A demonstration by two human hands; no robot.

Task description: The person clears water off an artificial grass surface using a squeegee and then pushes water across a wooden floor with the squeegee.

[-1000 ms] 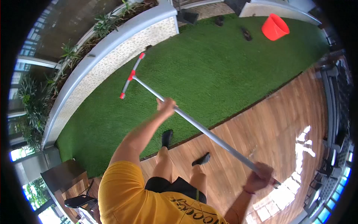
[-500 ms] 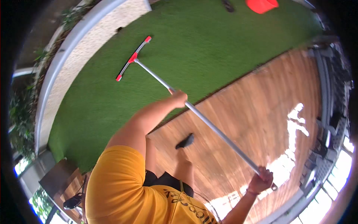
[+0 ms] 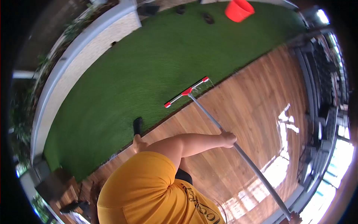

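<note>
A squeegee with a long grey pole (image 3: pixel 257 170) slants from the middle of the view down to the lower right. Its wide head (image 3: pixel 187 92), with red fittings at the centre and both ends, is over the green turf (image 3: pixel 112 89) close to the edge of the wooden floor (image 3: pixel 257 100). My left hand (image 3: pixel 228 139) is closed around the pole partway along. Near the bottom edge, my right hand (image 3: pixel 295 218) grips the far end of the pole and is partly cut off.
A red bucket (image 3: pixel 239 10) stands on the turf at the top. Dark footwear (image 3: pixel 208 18) lies left of it. A curved planter wall (image 3: pixel 80 67) borders the turf on the left. Grey equipment (image 3: pixel 317 123) lines the right side, and a dark wooden box (image 3: pixel 56 184) is at lower left.
The squeegee head has swung right and down, from mid-turf to near the wooden floor's edge. Both hands have moved right and down with the pole. The camera view and feet have shifted.
</note>
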